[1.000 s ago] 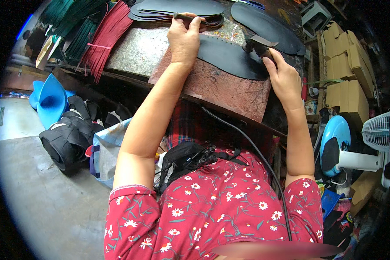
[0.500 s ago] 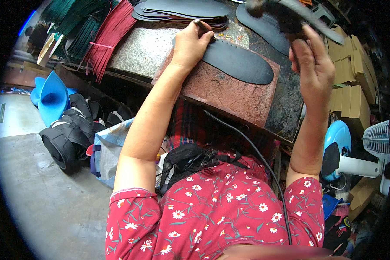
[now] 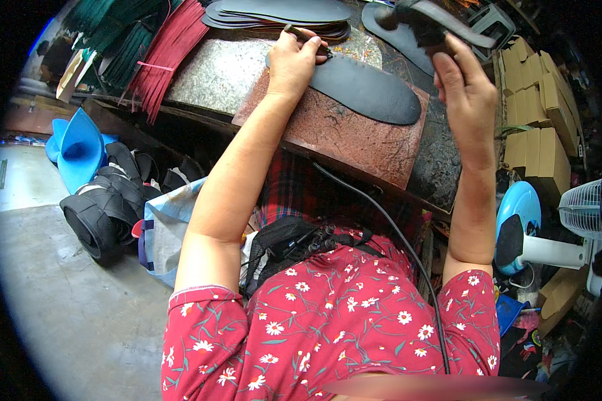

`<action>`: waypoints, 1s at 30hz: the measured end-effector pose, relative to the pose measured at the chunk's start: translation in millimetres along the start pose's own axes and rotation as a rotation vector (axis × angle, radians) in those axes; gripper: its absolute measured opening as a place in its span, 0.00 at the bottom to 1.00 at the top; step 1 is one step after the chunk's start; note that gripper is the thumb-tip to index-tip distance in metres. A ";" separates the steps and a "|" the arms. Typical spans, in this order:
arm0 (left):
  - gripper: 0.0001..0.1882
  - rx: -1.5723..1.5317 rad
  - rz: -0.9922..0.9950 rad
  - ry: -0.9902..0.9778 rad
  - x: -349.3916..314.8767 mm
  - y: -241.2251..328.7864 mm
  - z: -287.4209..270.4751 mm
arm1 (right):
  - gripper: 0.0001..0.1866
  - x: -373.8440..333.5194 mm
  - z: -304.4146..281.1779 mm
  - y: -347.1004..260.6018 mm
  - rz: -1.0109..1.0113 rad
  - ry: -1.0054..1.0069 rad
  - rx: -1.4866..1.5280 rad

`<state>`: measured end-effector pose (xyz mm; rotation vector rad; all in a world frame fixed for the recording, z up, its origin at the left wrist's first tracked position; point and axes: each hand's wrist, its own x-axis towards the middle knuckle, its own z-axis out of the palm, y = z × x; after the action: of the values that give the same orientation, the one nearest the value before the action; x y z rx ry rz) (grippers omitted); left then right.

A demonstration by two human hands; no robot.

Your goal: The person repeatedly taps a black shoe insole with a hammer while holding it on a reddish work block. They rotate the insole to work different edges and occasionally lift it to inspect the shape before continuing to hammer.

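Hands (image 3: pixel 290 69) (image 3: pixel 469 100) curl closed, left around punch (image 3: pixel 294 31), right around hammer (image 3: pixel 427 20).

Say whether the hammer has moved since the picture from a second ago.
Yes. Judged against the reddish slab, the hammer has shifted toward the picture's top and to the right.

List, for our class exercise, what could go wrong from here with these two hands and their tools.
The raised hammer in the right hand might miss the rod-like tool and hit the left hand gripping it. No clamp shows on the black sole, so it could slip on the reddish slab.
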<state>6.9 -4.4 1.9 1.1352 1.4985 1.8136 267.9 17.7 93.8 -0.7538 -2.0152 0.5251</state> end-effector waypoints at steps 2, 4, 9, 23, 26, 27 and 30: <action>0.04 -0.036 -0.005 -0.009 0.1 -1.2 1.2 | 0.19 2.9 -3.8 -10.9 -0.041 0.023 0.118; 0.04 -0.046 0.025 -0.021 0.3 -2.0 2.0 | 0.19 3.8 -1.4 -14.6 -0.052 0.029 0.107; 0.08 0.332 0.160 -0.052 0.7 0.7 0.2 | 0.19 0.8 5.7 -6.0 0.007 -0.054 0.122; 0.05 -0.049 0.005 -0.052 0.4 -2.6 9.7 | 0.20 -16.6 11.0 24.2 0.135 -0.014 -0.146; 0.07 0.187 0.082 -0.108 1.6 -3.8 8.3 | 0.18 -14.1 -6.4 9.0 0.086 0.013 0.049; 0.08 0.290 0.101 -0.123 0.0 -2.3 9.3 | 0.18 -14.2 -10.9 0.6 0.049 0.045 0.051; 0.10 0.510 0.399 -0.124 -6.3 6.5 13.5 | 0.18 -14.2 -7.1 -16.7 -0.037 0.120 0.115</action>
<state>22.4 -4.1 6.9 1.8683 1.8133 1.5925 274.8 -3.6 99.2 -0.6621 -1.8680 0.5563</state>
